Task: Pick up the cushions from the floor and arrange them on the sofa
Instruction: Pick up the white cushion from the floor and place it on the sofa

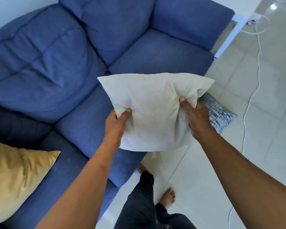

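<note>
I hold a cream cushion [153, 109] in the air over the front edge of the blue sofa [82, 76]. My left hand [116, 124] pinches its lower left edge and my right hand [196, 118] grips its lower right edge. A yellow cushion [15, 179] rests on the sofa seat at the lower left. A grey-and-white patterned cushion [220, 113] lies on the floor to the right, partly hidden behind the cream cushion and my right hand.
The floor [262, 113] is pale tile. A white cable [254, 80] trails across it on the right. A white table leg [228, 38] stands beside the sofa's right arm. My bare feet [168, 197] and dark trousers are close to the sofa front.
</note>
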